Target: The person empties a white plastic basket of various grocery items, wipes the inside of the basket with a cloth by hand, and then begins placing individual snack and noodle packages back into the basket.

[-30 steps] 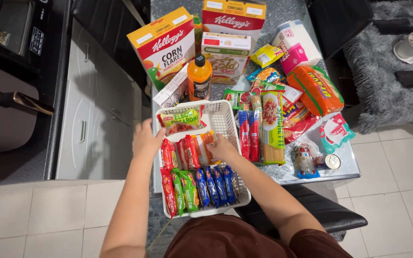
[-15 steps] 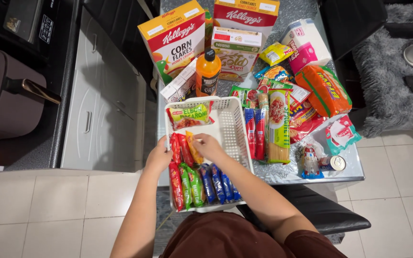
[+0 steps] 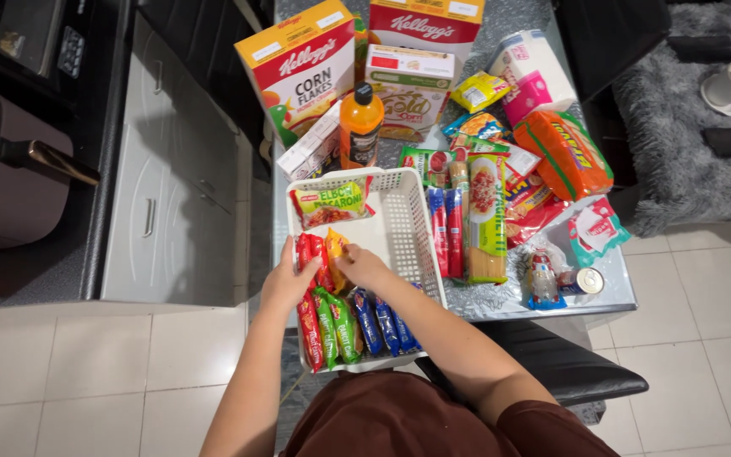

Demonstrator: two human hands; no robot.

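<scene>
Left hand and right hand, each closed on the upright red and yellow snack packets, inside the white basket near its front, on the surface.

Basket on table; bottle behind; spaghetti right.
</scene>
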